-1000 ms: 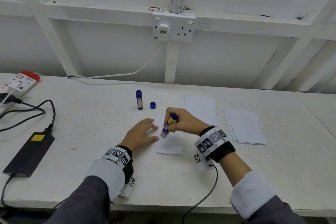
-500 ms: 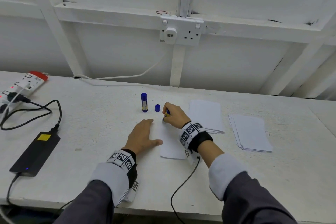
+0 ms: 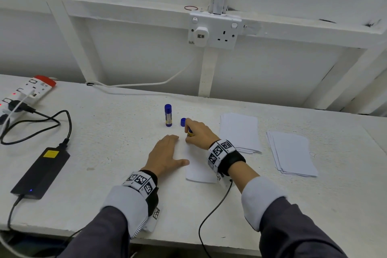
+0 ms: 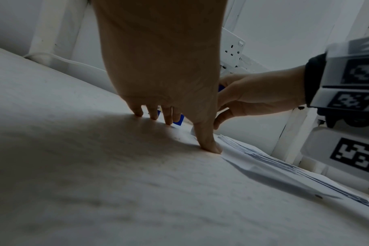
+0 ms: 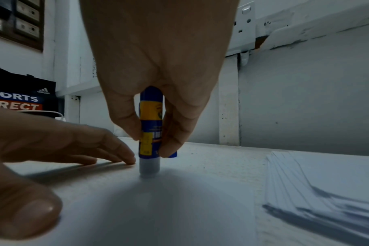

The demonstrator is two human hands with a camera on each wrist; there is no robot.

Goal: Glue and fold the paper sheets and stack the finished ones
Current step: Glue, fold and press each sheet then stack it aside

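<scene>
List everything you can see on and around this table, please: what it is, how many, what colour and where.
Glue stick: 1, blue and yellow, upright in right hand, tip on the sheet.
Spare glue stick: 1, blue, capped, standing at table centre.
Cap: 1, blue, beside the right hand's fingers.
Sheet: 1, white, between the hands.
Paper stacks: 2, white, right of the hands.
Table: 1, white.
Power strip: 1, white and red, far left.
Adapter: 1, black, left.
Wall socket: 1, white, above the table.
Left hand: flat, fingers by the sheet's edge.
Right hand: grips the glue stick.
</scene>
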